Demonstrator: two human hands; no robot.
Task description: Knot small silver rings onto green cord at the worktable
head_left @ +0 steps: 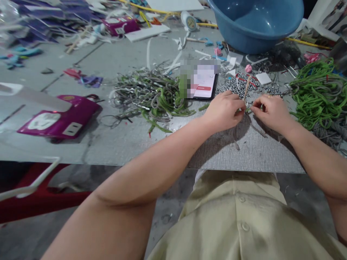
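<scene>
My left hand (223, 110) rests on the grey table (114, 141), fingers curled around a thin wooden stick (246, 87) that points up and away. Close beside it, my right hand (271, 112) pinches a small green-and-grey cord piece (248, 109) between the two hands; a ring shows on one finger. Grey cord ends trail from the hands toward me. Just behind the hands lies a heap of small metal rings (238, 85). A phone (204, 85) with a lit screen lies flat to the left of that heap.
A tangle of green and grey cords (151, 95) lies left of the phone, and a bigger green pile (317, 92) at right. A blue basin (255, 21) stands behind. A magenta case (61, 121) sits at left. Scraps and purple packages litter the far side.
</scene>
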